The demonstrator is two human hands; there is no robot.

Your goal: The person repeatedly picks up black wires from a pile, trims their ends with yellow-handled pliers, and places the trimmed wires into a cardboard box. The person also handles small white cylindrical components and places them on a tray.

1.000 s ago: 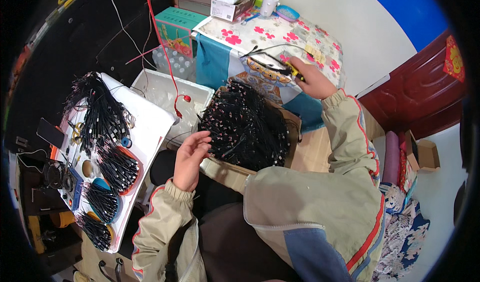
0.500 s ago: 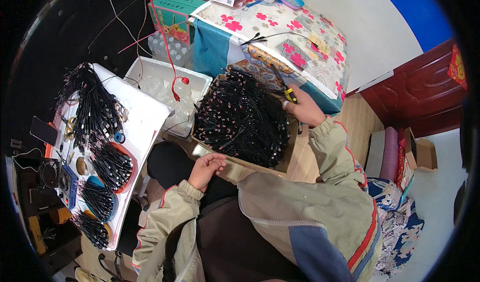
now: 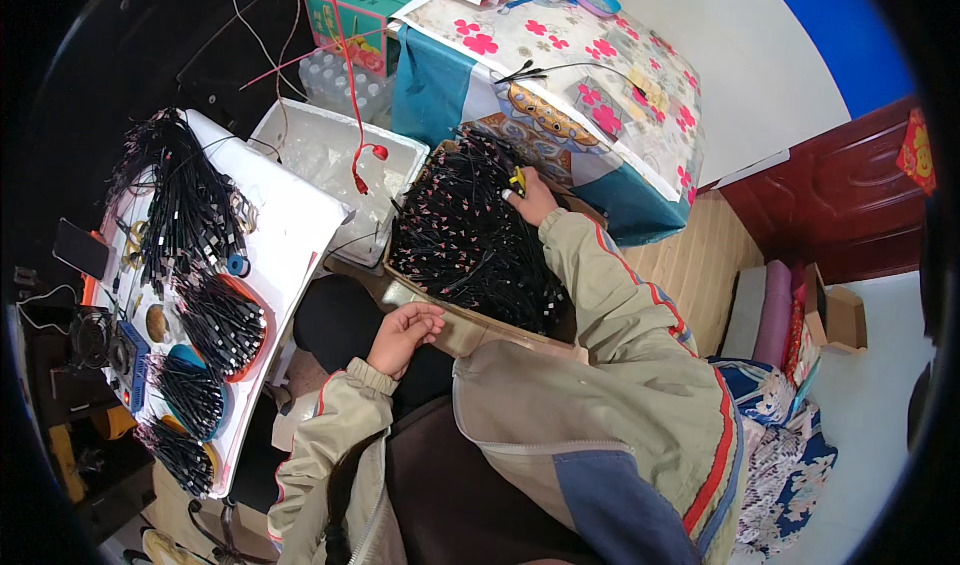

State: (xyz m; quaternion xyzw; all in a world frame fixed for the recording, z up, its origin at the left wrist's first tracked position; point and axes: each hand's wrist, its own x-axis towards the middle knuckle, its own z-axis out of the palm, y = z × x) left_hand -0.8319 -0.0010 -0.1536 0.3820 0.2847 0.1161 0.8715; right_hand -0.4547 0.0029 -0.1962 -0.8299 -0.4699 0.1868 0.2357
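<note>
A cardboard box (image 3: 470, 317) in front of me is heaped with black cables (image 3: 470, 225), many with small pinkish ends. Above the heap's right side, my right hand (image 3: 532, 200) is closed around yellow-handled pliers (image 3: 517, 180); their jaws are lost against the dark cables. My left hand (image 3: 405, 335) hovers by the box's near left edge, its fingers bent and drawn together. Anything between those fingertips is too small to make out.
On the left, a white table (image 3: 285, 220) carries cable bundles (image 3: 215, 330), a phone (image 3: 82, 249) and a blue tape roll (image 3: 237, 265). A white foam box (image 3: 408, 155) stands behind. Beyond it is a flower-patterned table (image 3: 560, 45); a red cord (image 3: 350, 85) hangs down.
My right hand has moved left and inward with the pliers, from beside the box to over the cables. The left hand stays nearly in place, and the view has shifted slightly.
</note>
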